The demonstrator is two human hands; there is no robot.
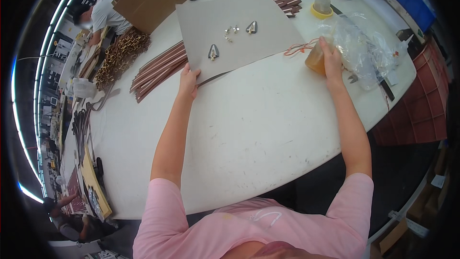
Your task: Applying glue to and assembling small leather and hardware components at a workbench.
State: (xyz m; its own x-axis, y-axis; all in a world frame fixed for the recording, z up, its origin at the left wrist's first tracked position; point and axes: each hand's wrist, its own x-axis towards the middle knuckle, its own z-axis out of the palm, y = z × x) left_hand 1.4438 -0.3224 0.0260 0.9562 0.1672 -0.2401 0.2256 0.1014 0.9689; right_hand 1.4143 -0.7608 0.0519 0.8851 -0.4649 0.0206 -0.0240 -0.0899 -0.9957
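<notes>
My left hand (188, 80) pinches the near left corner of a stiff grey sheet of board (268, 17), which lies over part of the white table. On the board rest two dark triangular metal fittings, one at the left (213, 52) and one at the right (251, 28). Several small shiny metal pieces (229, 34) lie between them. My right hand (331, 61) is wrapped round a translucent bottle of amber liquid (314, 60), right of the board. Orange cord (296, 49) lies between the board and the bottle.
Brown leather strips (158, 71) lie left of the board, with a heap of brass-coloured chain (122, 57) beyond. Clear plastic bags (359, 48) sit right of the bottle. A yellow-based bottle (322, 5) and a brown box (151, 0) stand farther back. Other people work at the left.
</notes>
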